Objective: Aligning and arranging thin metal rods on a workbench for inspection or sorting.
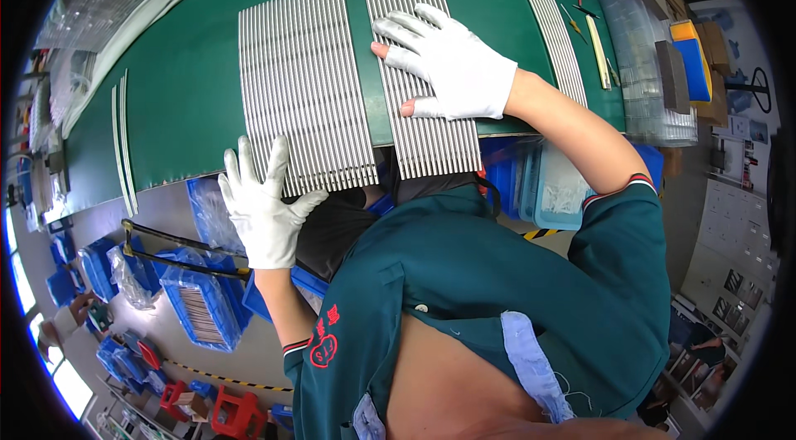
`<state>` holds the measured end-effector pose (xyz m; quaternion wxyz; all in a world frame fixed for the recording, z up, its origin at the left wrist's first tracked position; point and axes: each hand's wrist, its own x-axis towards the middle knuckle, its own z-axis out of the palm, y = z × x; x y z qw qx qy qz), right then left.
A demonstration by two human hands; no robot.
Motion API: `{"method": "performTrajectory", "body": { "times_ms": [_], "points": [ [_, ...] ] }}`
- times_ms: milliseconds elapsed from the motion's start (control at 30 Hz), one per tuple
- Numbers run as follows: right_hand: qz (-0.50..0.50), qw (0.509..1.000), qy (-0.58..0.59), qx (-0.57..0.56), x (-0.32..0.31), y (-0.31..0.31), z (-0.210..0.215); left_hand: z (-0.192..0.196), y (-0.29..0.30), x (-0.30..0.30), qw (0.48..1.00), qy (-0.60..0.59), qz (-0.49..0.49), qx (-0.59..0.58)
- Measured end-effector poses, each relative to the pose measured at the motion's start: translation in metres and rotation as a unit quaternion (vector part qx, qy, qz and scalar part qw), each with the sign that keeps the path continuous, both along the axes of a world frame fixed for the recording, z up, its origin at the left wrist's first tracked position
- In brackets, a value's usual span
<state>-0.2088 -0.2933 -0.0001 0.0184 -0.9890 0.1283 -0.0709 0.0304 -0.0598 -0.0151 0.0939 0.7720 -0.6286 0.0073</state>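
Thin silvery metal rods lie side by side on a green tabletop (191,108) in two flat rows. My right hand (456,63), in a white glove with two bare fingertips, rests across the narrower row of rods (431,141), fingers spread. Beside the lower left corner of the wider row of rods (303,67) is my left hand (264,212), also white-gloved. Its fingers are apart and the fingertips reach that row's edge; whether they press on it I cannot tell. Both rows stick out past the near table edge, over my lap.
A smaller row of rods (555,42) lies to the right, near a small screwdriver (574,21). Two thin strips (123,141) are at far left. Clear plastic boxes (638,67) stack at the right edge. Blue crates (199,303) stand on the floor.
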Motion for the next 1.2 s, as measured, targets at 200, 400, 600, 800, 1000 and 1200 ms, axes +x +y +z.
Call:
{"method": "performTrajectory", "body": {
  "times_ms": [200,400,600,800,1000,1200],
  "points": [
    [-0.005,1.000,0.012,0.003,-0.008,-0.002,0.004,0.002,-0.001,0.000,1.000,0.000,0.001,0.001],
    [0.001,1.000,-0.003,0.006,-0.001,0.000,0.015,0.002,-0.001,0.000,1.000,-0.001,0.003,0.002],
    [0.033,0.999,0.002,0.000,0.012,0.004,0.003,0.003,-0.001,-0.001,1.000,0.000,0.003,0.002],
    [0.034,0.999,0.039,0.011,0.002,0.002,0.010,0.004,-0.001,-0.004,1.000,0.009,0.012,0.003],
    [0.034,0.998,0.056,0.006,-0.030,-0.011,0.009,0.004,-0.004,-0.008,1.000,0.018,0.015,-0.005],
    [0.073,0.997,-0.004,0.017,0.004,-0.008,0.028,0.007,-0.002,-0.009,0.999,0.029,0.018,0.007]
  ]
}}
